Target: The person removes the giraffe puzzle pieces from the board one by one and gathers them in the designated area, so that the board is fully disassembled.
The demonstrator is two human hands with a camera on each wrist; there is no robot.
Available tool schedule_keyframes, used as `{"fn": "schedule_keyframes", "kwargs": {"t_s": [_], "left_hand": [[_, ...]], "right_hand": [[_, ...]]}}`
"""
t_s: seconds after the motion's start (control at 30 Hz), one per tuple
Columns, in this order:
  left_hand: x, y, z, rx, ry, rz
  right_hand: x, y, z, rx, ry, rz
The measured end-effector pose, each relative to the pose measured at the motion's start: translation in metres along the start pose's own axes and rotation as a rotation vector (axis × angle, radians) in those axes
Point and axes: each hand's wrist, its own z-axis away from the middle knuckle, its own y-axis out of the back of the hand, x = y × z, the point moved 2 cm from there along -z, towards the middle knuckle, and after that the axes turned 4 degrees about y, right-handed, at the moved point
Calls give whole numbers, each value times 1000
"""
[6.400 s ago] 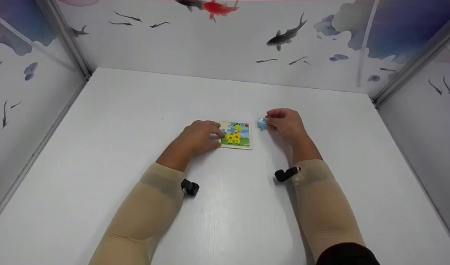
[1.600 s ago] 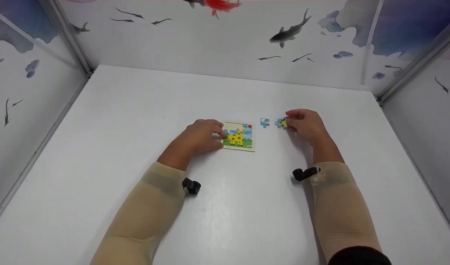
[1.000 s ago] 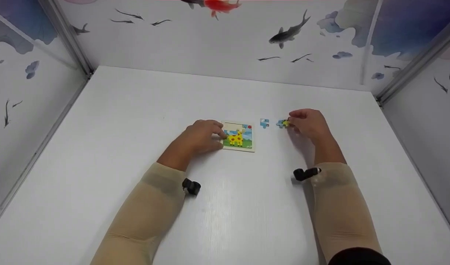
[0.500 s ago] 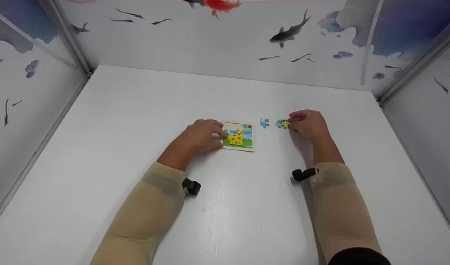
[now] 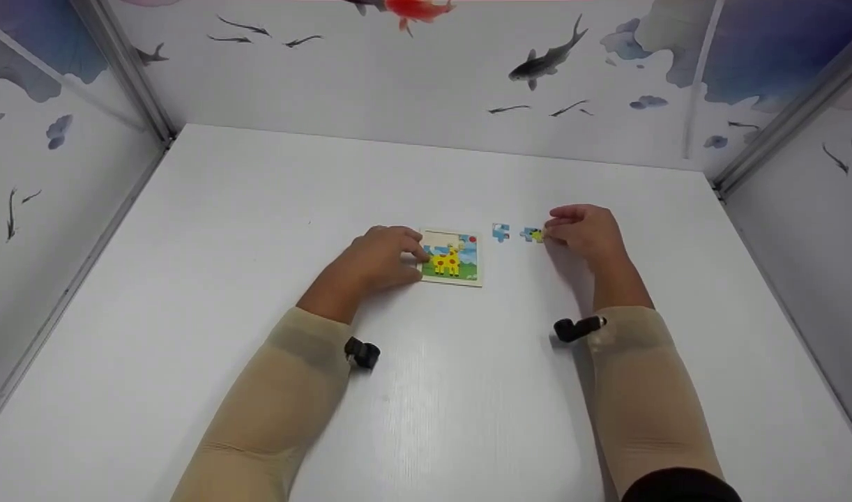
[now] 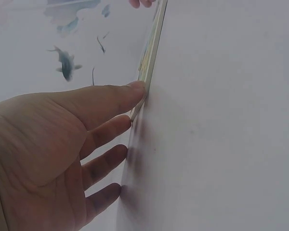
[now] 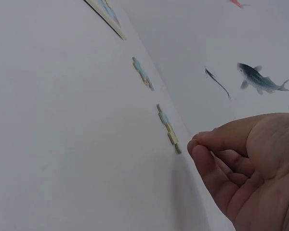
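Note:
A wooden puzzle board (image 5: 452,261) with a yellow giraffe picture lies flat on the white table, a bare wood gap at its upper left. My left hand (image 5: 384,258) holds its left side, thumb at the near corner and index finger on the edge; the left wrist view shows the thumb (image 6: 135,91) against the rim. To the right of the board lie two loose jigsaw pieces: a blue one (image 5: 500,232) and a blue-and-yellow one (image 5: 533,234). My right hand (image 5: 585,233) is just beside the second piece. In the right wrist view its thumb and fingers meet, apart from the blue-and-yellow piece (image 7: 169,130).
White walls with painted fish enclose the table (image 5: 426,390) at the back and both sides. A small black camera (image 5: 362,354) sits on the left sleeve, another black camera (image 5: 578,329) on the right one.
Earlier my right hand held a blue piece beside the board; since then the blue-and-yellow piece has come to lie farther right and my fingers have let it go. My left hand has stayed on the board.

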Motion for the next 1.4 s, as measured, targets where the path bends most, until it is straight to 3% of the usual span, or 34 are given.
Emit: {"fn": "schedule_keyframes", "kwargs": {"t_s": [0.17, 0.47, 0.67, 0.83, 1.1, 1.4], "left_hand": [[-1, 0, -1, 3, -11, -9], [-2, 2, 0, 2, -10, -11], [-2, 2, 1, 2, -11, -6], [-1, 2, 1, -2, 0, 6], [0, 1, 2, -5, -5, 4], [0, 1, 1, -4, -14, 2]], "right_hand": [[-19, -12, 9, -79, 74, -24], [-58, -45, 26, -205, 199, 149], [-72, -66, 27, -244, 241, 134], [-74, -84, 26, -273, 268, 171], [-63, -96, 25, -306, 207, 277], [-60, -100, 24, -340, 294, 345]]}}
